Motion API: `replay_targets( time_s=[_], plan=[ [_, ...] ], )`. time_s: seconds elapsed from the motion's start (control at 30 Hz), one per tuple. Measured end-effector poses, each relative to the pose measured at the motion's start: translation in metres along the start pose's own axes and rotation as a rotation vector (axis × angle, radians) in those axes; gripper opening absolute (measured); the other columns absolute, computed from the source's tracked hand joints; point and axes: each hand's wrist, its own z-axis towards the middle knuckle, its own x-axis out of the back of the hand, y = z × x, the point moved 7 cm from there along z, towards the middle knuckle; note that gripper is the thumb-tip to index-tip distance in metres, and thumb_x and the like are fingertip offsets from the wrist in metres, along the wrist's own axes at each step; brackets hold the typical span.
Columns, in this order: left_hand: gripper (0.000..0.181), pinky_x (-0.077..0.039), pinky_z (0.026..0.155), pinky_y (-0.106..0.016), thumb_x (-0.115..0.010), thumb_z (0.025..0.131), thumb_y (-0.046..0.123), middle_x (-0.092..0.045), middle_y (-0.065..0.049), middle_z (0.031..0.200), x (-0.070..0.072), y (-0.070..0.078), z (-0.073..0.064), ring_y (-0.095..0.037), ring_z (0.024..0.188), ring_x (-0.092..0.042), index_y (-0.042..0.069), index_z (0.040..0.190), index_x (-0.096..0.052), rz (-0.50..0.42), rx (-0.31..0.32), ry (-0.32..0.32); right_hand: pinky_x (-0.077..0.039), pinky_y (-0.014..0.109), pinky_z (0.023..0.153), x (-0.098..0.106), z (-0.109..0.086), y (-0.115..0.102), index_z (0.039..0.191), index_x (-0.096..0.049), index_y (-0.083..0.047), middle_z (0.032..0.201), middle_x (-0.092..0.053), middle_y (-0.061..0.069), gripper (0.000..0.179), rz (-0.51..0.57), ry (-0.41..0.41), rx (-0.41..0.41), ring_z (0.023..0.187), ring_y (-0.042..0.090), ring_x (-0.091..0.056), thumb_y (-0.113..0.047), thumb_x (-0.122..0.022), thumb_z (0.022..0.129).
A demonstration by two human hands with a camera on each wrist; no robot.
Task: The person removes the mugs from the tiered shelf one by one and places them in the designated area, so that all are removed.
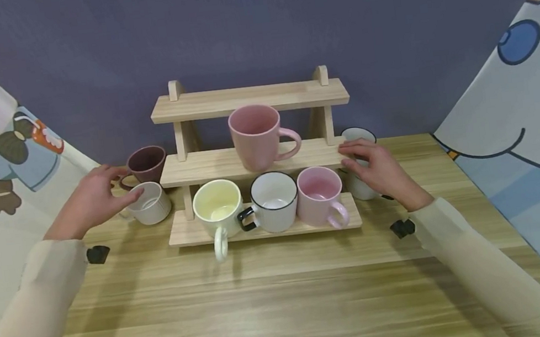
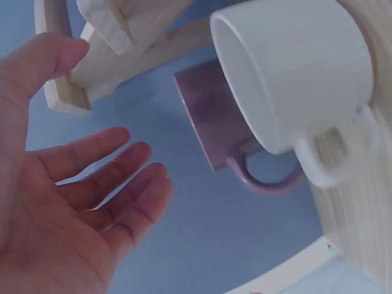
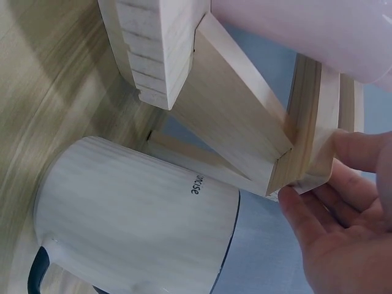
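Observation:
My left hand (image 1: 95, 196) is held with fingers spread beside a white ribbed mug (image 1: 150, 204) and a dark purple mug (image 1: 148, 164) left of the wooden rack; in the left wrist view its fingers stand apart from both mugs. My right hand (image 1: 377, 170) pinches the right end of the rack's middle shelf (image 1: 200, 167). Behind that hand stands a white mug (image 3: 141, 214) with a dark rim and black handle, partly hidden in the head view. A tall pink mug (image 1: 256, 142) sits on the middle shelf, its handle to the right.
On the bottom shelf (image 1: 262, 234) stand a pale yellow mug (image 1: 217, 210), a white black-rimmed mug (image 1: 276, 204) and a lilac-pink mug (image 1: 320, 199). The top shelf (image 1: 249, 99) runs above them. A dark wall (image 1: 244, 27) rises behind the wood-grain table (image 1: 266, 308); printed cloths flank both sides.

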Motion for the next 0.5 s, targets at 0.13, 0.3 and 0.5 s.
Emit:
replay_targets(
  time_s=[0.13,0.3,0.5],
  plan=[
    [0.055,-0.043,0.074,-0.053,-0.067,0.087,0.033,-0.054,-0.026,0.108,-0.001,0.013,0.004,-0.038,0.092,-0.053,-0.010,0.119,-0.056,-0.020,-0.021,0.002,-0.043,0.046,0.093,0.000,-0.001,0.000,0.119,-0.063,0.003,0.125,-0.055,0.014,0.030,0.012,0.004,-0.001,0.119,0.031,-0.048,-0.011,-0.062,0.092],
    [0.054,-0.041,0.081,-0.055,-0.064,0.089,0.033,-0.053,-0.027,0.114,-0.004,0.027,0.011,-0.041,0.100,-0.051,-0.008,0.123,-0.054,-0.057,-0.046,-0.003,-0.043,0.046,0.093,0.000,-0.001,0.000,0.119,-0.063,0.003,0.125,-0.055,0.015,0.030,0.020,0.007,0.004,0.119,0.032,-0.048,-0.011,-0.062,0.092],
    [0.045,-0.044,0.084,-0.052,-0.062,0.092,0.027,-0.053,-0.024,0.118,-0.011,0.040,0.023,-0.039,0.101,-0.057,-0.007,0.122,-0.055,-0.112,-0.078,0.029,-0.044,0.044,0.093,0.001,0.000,-0.001,0.118,-0.064,0.003,0.125,-0.056,0.014,0.030,0.013,0.019,0.006,0.119,0.030,-0.049,-0.010,-0.063,0.091]
  ],
)
